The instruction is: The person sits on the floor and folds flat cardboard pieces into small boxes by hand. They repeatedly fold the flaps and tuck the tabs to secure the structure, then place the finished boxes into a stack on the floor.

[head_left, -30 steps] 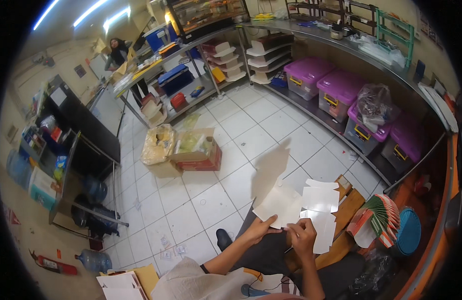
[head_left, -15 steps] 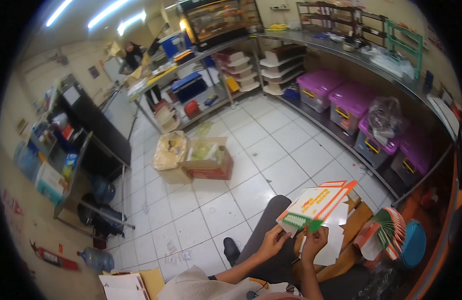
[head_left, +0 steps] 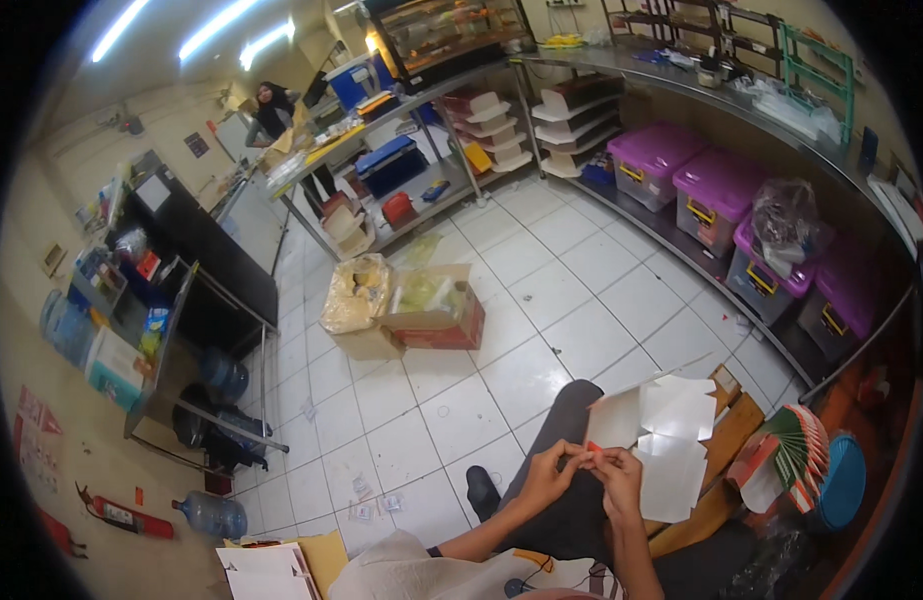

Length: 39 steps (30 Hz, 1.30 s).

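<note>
A part-folded cardboard food box [head_left: 673, 425] rests over my lap, its plain white inside turned upward and one side panel standing raised. My left hand [head_left: 551, 474] and my right hand [head_left: 619, 482] meet at the box's near left corner. Between their pinched fingertips shows a small orange-red flap [head_left: 593, 448]. Just to the right is a fanned stack of flat printed cartons [head_left: 789, 455] in green, orange and white. The fingers partly cover the corner, so how the flap sits there is hidden.
A blue round lid [head_left: 843, 480] lies beside the fanned cartons. An open carton [head_left: 436, 330] and a plastic-lined box [head_left: 356, 305] stand on the tiled floor ahead. Purple-lidded bins [head_left: 721, 190] line the right shelf. White card sheets [head_left: 266, 572] lie lower left. A person [head_left: 271, 115] stands far left.
The box has turned from its printed outside to its white inside, opening out. My hands have moved closer together and now pinch at the orange-red flap.
</note>
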Each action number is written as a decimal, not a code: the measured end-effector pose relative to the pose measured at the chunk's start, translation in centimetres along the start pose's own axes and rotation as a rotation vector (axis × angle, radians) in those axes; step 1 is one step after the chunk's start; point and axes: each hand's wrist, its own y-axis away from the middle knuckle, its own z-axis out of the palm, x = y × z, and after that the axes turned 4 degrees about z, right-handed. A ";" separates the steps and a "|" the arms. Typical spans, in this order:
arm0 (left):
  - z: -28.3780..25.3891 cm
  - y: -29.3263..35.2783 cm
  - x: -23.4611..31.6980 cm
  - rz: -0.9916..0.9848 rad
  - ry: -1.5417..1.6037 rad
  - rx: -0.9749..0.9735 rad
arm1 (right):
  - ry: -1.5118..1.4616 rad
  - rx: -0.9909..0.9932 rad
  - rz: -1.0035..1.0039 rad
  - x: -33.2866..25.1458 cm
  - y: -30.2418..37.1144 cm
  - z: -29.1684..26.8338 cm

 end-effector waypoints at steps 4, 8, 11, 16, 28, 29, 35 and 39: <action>-0.6 1.4 -1.0 -0.075 -0.035 0.007 | -0.065 -0.039 0.163 3.0 -0.6 -0.8; -1.6 2.4 -1.3 -0.213 0.035 0.020 | -0.067 -0.047 0.204 3.8 -0.4 0.4; -1.6 3.0 -2.5 -0.243 0.211 0.096 | 0.015 -0.068 0.133 5.0 -1.1 0.7; -1.2 3.0 -3.2 -0.214 0.287 0.156 | 0.174 -0.044 -0.099 5.8 -1.3 1.2; -0.4 3.9 -5.0 -0.156 0.366 -0.011 | 0.203 -0.395 0.148 4.1 -1.6 -1.0; -0.5 3.7 -5.5 -0.190 0.475 -0.070 | 0.183 -0.448 0.197 3.3 -1.7 -1.2; -1.6 1.9 -5.5 -0.547 0.229 -0.045 | 0.645 -0.624 0.226 0.5 -0.9 0.5; -1.8 0.3 -3.8 -0.130 -0.453 0.062 | 0.650 -0.405 0.159 -0.7 -0.3 3.2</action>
